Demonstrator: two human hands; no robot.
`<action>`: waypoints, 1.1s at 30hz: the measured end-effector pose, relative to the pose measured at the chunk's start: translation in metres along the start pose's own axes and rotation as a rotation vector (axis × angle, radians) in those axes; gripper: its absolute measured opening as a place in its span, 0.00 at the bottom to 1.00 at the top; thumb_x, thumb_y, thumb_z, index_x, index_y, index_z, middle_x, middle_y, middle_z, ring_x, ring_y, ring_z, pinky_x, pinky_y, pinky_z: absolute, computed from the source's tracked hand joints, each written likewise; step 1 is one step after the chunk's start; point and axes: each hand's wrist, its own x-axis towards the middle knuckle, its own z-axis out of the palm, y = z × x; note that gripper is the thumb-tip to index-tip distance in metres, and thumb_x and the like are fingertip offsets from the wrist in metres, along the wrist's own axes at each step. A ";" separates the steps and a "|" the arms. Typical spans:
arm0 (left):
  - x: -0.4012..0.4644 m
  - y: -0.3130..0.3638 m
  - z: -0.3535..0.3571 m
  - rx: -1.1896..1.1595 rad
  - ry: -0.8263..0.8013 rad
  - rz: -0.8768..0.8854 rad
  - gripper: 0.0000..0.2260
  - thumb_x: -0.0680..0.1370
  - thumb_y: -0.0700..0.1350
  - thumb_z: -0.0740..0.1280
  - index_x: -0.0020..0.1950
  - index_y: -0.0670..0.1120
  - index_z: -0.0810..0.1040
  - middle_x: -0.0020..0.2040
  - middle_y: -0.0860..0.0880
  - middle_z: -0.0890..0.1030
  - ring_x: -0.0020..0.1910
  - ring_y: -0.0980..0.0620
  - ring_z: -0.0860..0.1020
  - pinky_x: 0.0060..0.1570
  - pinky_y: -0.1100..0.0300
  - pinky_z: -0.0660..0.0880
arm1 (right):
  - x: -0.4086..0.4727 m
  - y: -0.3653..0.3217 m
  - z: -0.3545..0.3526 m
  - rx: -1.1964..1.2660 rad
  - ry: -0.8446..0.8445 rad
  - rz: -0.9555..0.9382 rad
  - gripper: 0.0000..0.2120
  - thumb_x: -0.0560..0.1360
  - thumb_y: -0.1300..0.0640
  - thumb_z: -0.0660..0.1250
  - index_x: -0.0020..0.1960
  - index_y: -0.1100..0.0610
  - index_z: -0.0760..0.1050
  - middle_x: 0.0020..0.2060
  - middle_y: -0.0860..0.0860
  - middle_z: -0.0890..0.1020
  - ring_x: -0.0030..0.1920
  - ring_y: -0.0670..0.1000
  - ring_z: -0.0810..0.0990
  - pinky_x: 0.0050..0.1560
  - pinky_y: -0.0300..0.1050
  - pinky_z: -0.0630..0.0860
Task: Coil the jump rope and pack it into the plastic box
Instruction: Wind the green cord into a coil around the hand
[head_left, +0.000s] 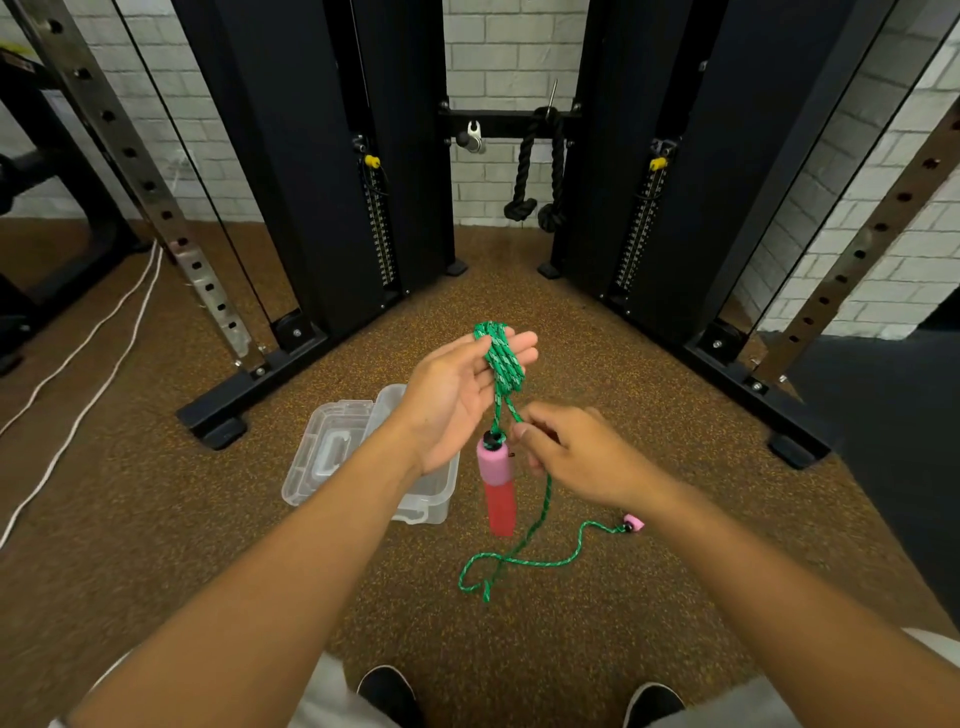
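A green jump rope (503, 364) is wound in several loops around the flat palm and fingers of my left hand (457, 395). One pink and red handle (497, 483) hangs from the loops below that hand. My right hand (571, 457) pinches the free strand just under the coil. The loose rope (524, 558) trails down to the floor and ends at the second pink handle (634, 524), which my right wrist partly hides. The clear plastic box (436, 493) stands open on the floor under my left wrist, with its lid (332, 447) lying beside it on the left.
A black cable machine (322, 171) with weight stacks stands ahead on both sides. A black rope attachment (540, 171) hangs on the rear bar. White cables (93, 364) run across the brown speckled floor at left. My shoes (389, 696) show at the bottom edge.
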 end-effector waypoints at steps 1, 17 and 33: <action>0.000 -0.001 0.000 0.012 0.005 0.006 0.17 0.85 0.40 0.54 0.73 0.34 0.68 0.66 0.38 0.80 0.66 0.43 0.79 0.68 0.52 0.73 | 0.000 -0.001 -0.002 -0.009 0.005 -0.011 0.13 0.84 0.52 0.63 0.42 0.53 0.77 0.33 0.52 0.84 0.32 0.46 0.79 0.36 0.43 0.74; -0.006 -0.009 0.010 0.367 -0.036 -0.133 0.18 0.86 0.53 0.54 0.65 0.45 0.77 0.62 0.43 0.82 0.64 0.49 0.80 0.71 0.53 0.71 | -0.016 -0.029 -0.050 0.441 0.181 -0.096 0.06 0.80 0.64 0.69 0.45 0.64 0.82 0.27 0.43 0.80 0.27 0.39 0.75 0.30 0.30 0.70; -0.013 -0.010 0.013 0.392 -0.243 -0.225 0.20 0.86 0.50 0.55 0.63 0.36 0.78 0.49 0.43 0.85 0.49 0.49 0.82 0.55 0.58 0.78 | -0.002 0.005 -0.048 0.280 0.405 -0.019 0.07 0.80 0.51 0.70 0.47 0.51 0.85 0.36 0.54 0.84 0.33 0.44 0.74 0.37 0.43 0.72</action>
